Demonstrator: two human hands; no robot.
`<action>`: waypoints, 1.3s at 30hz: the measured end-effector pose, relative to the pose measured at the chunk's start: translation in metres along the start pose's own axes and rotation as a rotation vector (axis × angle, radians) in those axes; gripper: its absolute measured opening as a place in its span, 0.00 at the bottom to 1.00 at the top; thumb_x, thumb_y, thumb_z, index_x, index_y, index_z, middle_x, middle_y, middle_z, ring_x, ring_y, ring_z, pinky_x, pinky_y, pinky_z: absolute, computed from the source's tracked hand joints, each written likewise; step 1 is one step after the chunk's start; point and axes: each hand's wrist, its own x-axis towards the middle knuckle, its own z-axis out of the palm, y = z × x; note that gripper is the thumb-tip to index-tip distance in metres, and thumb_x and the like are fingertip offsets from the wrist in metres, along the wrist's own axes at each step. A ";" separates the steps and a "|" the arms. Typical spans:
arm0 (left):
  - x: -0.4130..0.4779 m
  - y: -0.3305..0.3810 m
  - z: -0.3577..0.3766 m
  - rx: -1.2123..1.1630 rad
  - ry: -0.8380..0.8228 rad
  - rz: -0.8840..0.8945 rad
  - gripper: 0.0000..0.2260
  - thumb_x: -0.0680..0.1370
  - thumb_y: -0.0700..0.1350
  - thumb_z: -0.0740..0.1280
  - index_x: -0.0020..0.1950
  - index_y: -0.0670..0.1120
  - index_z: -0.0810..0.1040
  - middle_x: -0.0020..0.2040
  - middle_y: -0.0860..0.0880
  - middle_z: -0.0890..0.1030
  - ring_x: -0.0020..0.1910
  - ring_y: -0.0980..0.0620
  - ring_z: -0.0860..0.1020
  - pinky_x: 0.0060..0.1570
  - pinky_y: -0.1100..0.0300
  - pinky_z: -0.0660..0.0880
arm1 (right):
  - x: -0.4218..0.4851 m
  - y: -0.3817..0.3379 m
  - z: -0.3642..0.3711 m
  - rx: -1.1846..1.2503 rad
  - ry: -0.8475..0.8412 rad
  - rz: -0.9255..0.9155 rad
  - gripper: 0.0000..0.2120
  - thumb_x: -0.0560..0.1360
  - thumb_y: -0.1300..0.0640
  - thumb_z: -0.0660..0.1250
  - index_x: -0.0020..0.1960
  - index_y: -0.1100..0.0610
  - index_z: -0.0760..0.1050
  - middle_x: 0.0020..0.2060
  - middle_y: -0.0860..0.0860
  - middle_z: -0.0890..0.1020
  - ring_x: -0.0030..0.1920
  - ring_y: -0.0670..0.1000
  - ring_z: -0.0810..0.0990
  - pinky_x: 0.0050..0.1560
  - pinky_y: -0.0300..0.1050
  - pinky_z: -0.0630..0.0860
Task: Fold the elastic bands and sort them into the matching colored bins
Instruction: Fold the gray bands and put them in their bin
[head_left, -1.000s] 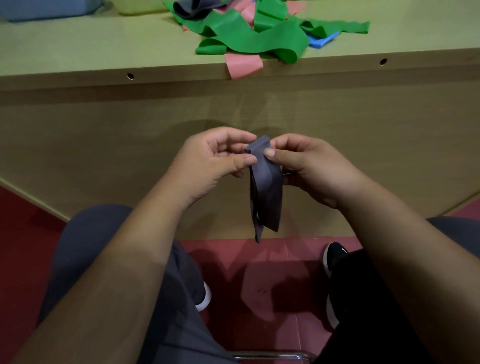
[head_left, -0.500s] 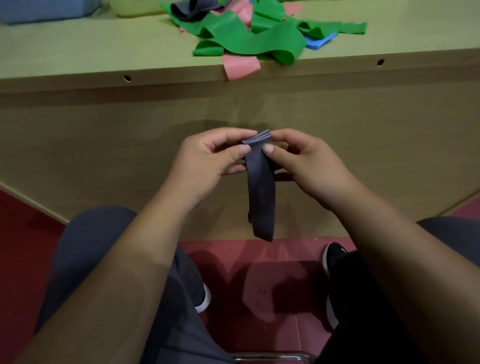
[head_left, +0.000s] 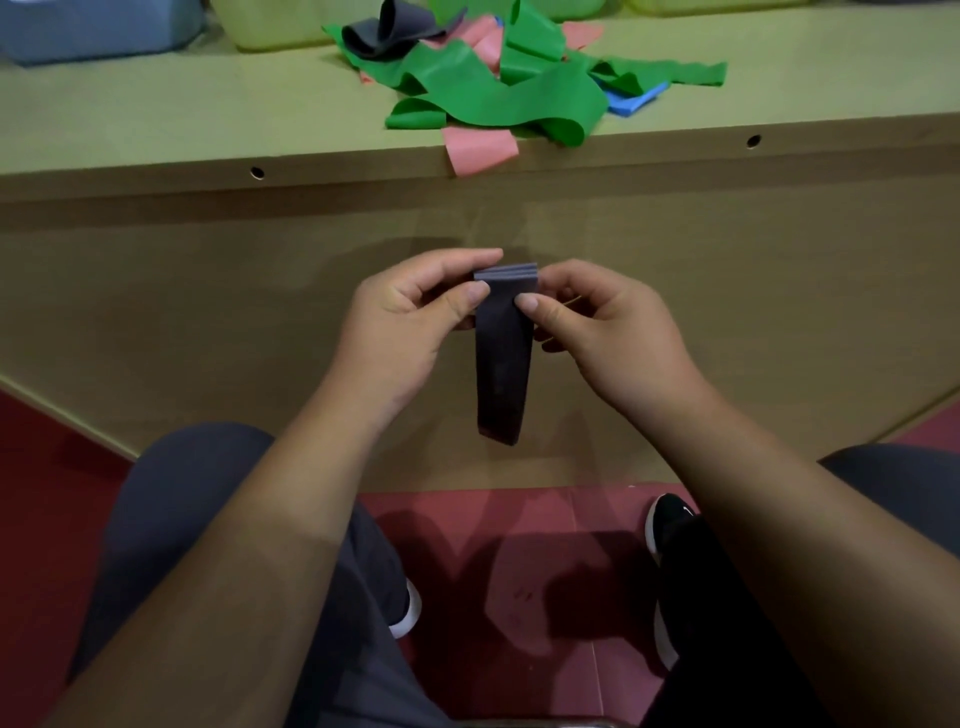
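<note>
grey band (head_left: 503, 358): i have it in the air, below the front edge of the table (head_left: 156, 124) and above the floor between the knees. it's folded into several layers, stacked edges showing on top, the rest hanging straight down.
left hand (head_left: 410, 322): pinching the top left corner of the fold, thumb on the near face, other fingers curled behind.
right hand (head_left: 613, 332): same job on the top right corner, thumb pressed on the front of the stack.
feel: i judge it light, thin and floppy, a rubbery strip that sags from wherever it's held. nothing here to break.
spring: the layers will likely want to open once the pinch lets go.
where to hold: across the folded top, all layers clamped together. taking the hanging end would let the folds fall apart, i reckon.
slip: the surface looks matte, so probably grippy. a gentle squeeze should do.
pile (head_left: 498, 98): green, pink, blue and another grey strip tangled on the table top, with a pink end (head_left: 480, 148) drooping over the front edge.
bins: a blue-grey bin (head_left: 93, 26) and a yellow bin (head_left: 280, 26) at the far side, both cut off by the frame. i cannot tell which one takes grey.
</note>
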 end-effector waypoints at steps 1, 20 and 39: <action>0.000 0.000 0.000 0.006 0.006 0.002 0.14 0.82 0.34 0.70 0.65 0.47 0.84 0.59 0.48 0.86 0.59 0.53 0.83 0.54 0.58 0.82 | -0.001 -0.002 0.000 0.029 -0.001 0.002 0.03 0.80 0.57 0.75 0.53 0.54 0.85 0.45 0.52 0.86 0.45 0.55 0.85 0.51 0.59 0.84; 0.002 0.020 0.006 0.068 0.063 -0.037 0.09 0.80 0.33 0.71 0.55 0.44 0.85 0.50 0.48 0.87 0.47 0.53 0.85 0.44 0.60 0.81 | -0.005 -0.024 -0.012 0.180 0.014 -0.063 0.08 0.81 0.57 0.75 0.60 0.54 0.85 0.51 0.51 0.87 0.47 0.51 0.85 0.48 0.49 0.83; 0.072 0.125 -0.041 0.151 0.134 0.061 0.06 0.84 0.39 0.68 0.57 0.43 0.85 0.46 0.47 0.87 0.45 0.51 0.84 0.49 0.54 0.84 | 0.044 -0.086 -0.001 0.315 0.186 -0.147 0.03 0.81 0.60 0.74 0.53 0.54 0.86 0.46 0.46 0.88 0.47 0.43 0.84 0.52 0.46 0.82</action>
